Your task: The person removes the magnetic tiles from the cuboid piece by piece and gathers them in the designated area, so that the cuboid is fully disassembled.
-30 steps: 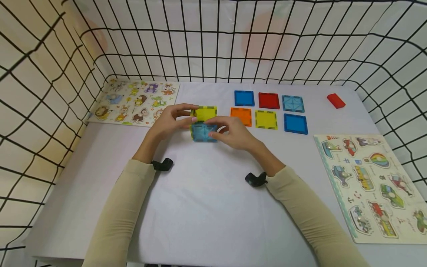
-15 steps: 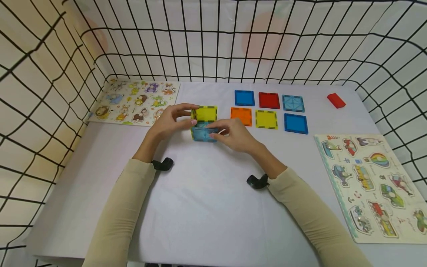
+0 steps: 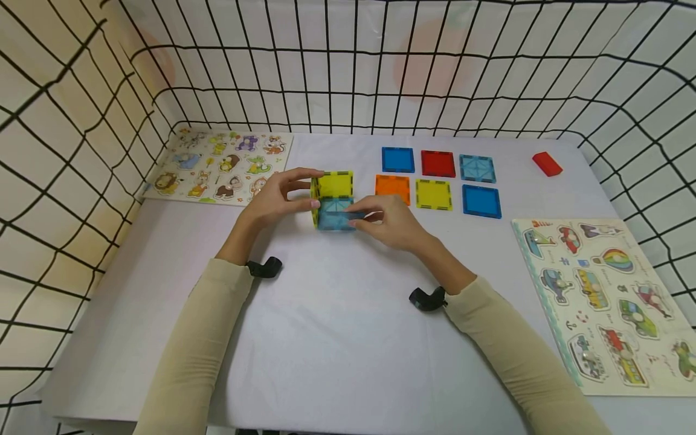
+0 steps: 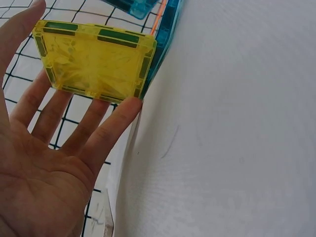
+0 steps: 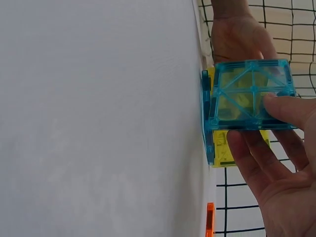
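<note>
Two yellow magnetic tiles stand at right angles on the table: a left one and a back one. At their foot lies a light blue tile, seen edge-on in the right wrist view. My left hand holds the left yellow tile, thumb at one edge and fingertips at the opposite edge. My right hand pinches another light blue tile, with a cross-braced pattern, between thumb and fingers. This tile is at the front right of the standing ones; whether it touches them I cannot tell.
Right of the hands lie flat tiles: blue, red, light blue, orange, yellow and another blue. A red block lies farther right. Picture puzzle boards flank them; black wire mesh surrounds the table.
My right hand has shifted slightly right and toward me, tilting its light blue tile away from upright, so the flat light blue tile shows more. My left hand has hardly moved.
</note>
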Demonstrator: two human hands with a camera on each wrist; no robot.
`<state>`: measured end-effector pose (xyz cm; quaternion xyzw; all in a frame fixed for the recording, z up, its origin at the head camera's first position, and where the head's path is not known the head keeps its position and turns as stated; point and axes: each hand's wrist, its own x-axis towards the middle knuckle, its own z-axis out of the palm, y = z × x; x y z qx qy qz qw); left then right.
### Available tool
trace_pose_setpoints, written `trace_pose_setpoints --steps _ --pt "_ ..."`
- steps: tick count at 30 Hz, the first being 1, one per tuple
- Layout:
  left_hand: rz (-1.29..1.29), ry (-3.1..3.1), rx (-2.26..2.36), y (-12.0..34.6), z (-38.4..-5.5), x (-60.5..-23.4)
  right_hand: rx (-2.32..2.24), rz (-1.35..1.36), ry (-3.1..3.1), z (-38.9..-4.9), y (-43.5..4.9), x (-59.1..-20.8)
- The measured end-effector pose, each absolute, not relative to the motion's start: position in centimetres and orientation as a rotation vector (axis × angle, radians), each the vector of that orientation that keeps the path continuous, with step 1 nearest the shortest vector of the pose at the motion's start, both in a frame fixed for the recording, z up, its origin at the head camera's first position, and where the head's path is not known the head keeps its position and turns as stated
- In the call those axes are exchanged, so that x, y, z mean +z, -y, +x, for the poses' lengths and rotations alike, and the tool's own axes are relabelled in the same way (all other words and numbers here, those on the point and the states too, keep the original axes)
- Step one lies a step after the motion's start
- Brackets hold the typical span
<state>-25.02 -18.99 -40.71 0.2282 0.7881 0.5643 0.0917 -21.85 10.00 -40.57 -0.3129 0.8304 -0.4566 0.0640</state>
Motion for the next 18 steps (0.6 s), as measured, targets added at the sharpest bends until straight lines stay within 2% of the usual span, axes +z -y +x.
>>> trace_pose_setpoints --steps 7,18 --pt "0.634 -2.316 1.654 18.6 -23.8 -39.0 -1.396 -0.973 -2.541 -21.6 -11.1 -40.4" --pt "0.598 -2.252 1.697 19.0 -25.2 -41.0 -1.355 -0.861 -2.646 -21.6 -13.1 -40.2"
